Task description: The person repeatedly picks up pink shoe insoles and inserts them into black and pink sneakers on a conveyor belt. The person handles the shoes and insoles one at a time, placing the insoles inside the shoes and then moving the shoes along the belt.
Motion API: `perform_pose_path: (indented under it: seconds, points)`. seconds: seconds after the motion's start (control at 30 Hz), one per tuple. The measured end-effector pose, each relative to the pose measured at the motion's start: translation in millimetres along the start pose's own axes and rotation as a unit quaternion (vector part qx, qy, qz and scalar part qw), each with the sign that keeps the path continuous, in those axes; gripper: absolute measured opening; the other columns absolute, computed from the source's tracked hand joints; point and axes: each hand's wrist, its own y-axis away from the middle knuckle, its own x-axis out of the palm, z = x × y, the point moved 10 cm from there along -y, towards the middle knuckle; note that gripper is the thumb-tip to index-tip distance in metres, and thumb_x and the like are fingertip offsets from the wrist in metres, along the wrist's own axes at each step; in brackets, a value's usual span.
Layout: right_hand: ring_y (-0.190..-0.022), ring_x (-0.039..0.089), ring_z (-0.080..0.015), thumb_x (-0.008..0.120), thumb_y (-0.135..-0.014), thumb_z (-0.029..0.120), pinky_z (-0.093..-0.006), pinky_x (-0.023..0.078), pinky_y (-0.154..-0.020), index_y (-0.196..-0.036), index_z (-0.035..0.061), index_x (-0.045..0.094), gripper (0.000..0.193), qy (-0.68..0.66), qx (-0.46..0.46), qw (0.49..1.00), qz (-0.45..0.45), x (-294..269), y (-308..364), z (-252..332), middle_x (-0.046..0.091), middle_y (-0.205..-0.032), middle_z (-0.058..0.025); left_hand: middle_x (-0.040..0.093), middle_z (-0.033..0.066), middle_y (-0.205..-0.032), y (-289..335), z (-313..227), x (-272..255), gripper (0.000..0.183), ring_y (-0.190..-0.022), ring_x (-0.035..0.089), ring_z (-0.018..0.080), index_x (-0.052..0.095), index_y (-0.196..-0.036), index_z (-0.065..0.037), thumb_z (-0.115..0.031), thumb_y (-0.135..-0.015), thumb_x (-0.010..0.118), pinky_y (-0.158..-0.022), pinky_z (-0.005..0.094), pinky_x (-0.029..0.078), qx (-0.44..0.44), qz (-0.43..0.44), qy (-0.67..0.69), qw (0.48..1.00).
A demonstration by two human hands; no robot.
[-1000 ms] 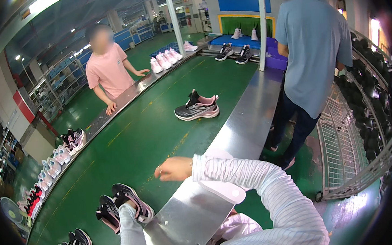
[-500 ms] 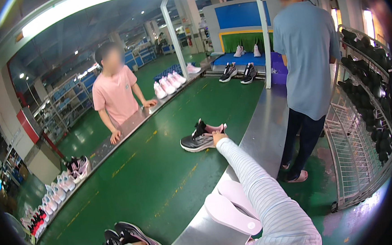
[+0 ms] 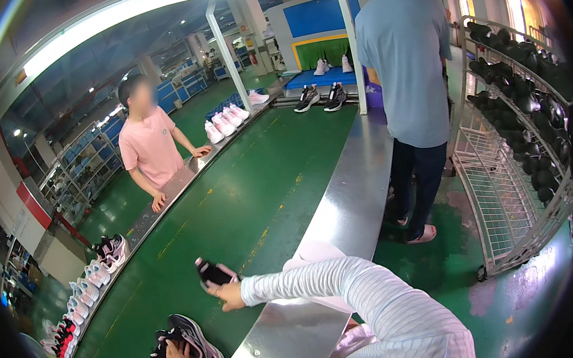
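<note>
My right hand (image 3: pixel 228 296) is closed on a black sneaker (image 3: pixel 212 273) with pink lining, held over the green conveyor belt (image 3: pixel 192 240). The sneaker is tilted, and my fingers are at its heel end. Nearer the lower edge, my left hand (image 3: pixel 177 354) grips a dark sneaker (image 3: pixel 158 352), its fingers bent over the upper. Right against it lies a black sneaker with a grey and pink sole (image 3: pixel 200 336). Pale pink insoles (image 3: pixel 317 250) rest on the metal ledge, mostly covered by my right forearm.
Rows of sneakers (image 3: pixel 83 290) line the far ledge, with white-pink ones (image 3: pixel 227 121) farther along. A person in pink (image 3: pixel 153 148) leans there. Another person in blue (image 3: pixel 403 67) stands right, by a wire rack (image 3: pixel 497 192) of black shoes. Black sneakers (image 3: pixel 321 98) sit at the belt's far end.
My right hand has drawn the black sneaker nearer and to the left, toward my left hand. More of my left hand now shows on its sneaker. The whole view has shifted slightly.
</note>
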Motion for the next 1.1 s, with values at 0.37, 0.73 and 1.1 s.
perform_pose_path:
  seconds: [0.37, 0.73, 1.1]
  points:
    - [-0.072, 0.058, -0.0257, 0.052, -0.072, 0.032, -0.0371, 0.046, -0.057, -0.120, 0.0122, 0.035, 0.055, 0.220, 0.225, 0.941, -0.124, -80, 178, -14, 0.057, -0.085, -0.0131, 0.057, 0.0101, -0.086, 10, -20, 10, 0.024, -0.078, 0.057, 0.0242, 0.052, -0.090, -0.001, -0.020, -0.076, 0.047, -0.064, 0.0363, 0.047, -0.107, -0.057, 0.113, 0.986]
    - [-0.077, 0.058, -0.0279, 0.061, -0.062, 0.046, -0.0383, 0.046, -0.067, -0.120, 0.0110, 0.035, 0.073, 0.318, 0.346, 0.883, 0.018, -44, 244, -58, 0.058, -0.088, -0.0137, 0.057, 0.0163, -0.084, 52, -98, 63, 0.022, -0.079, 0.055, 0.0337, 0.058, -0.074, -0.005, -0.026, -0.069, 0.053, -0.069, 0.0402, 0.045, 0.124, -0.017, -0.628, 0.769]
    - [-0.076, 0.057, -0.0303, 0.061, -0.066, 0.036, -0.0392, 0.045, -0.066, -0.115, 0.0076, 0.041, 0.060, 0.280, 0.308, 0.902, -0.113, -78, 240, -27, 0.057, -0.090, -0.0145, 0.048, 0.0097, -0.056, 281, -216, -277, 0.012, -0.050, 0.045, 0.0260, 0.044, -0.073, -0.004, -0.011, -0.070, 0.054, -0.050, 0.0354, 0.038, 0.121, -0.484, -0.500, 0.708]
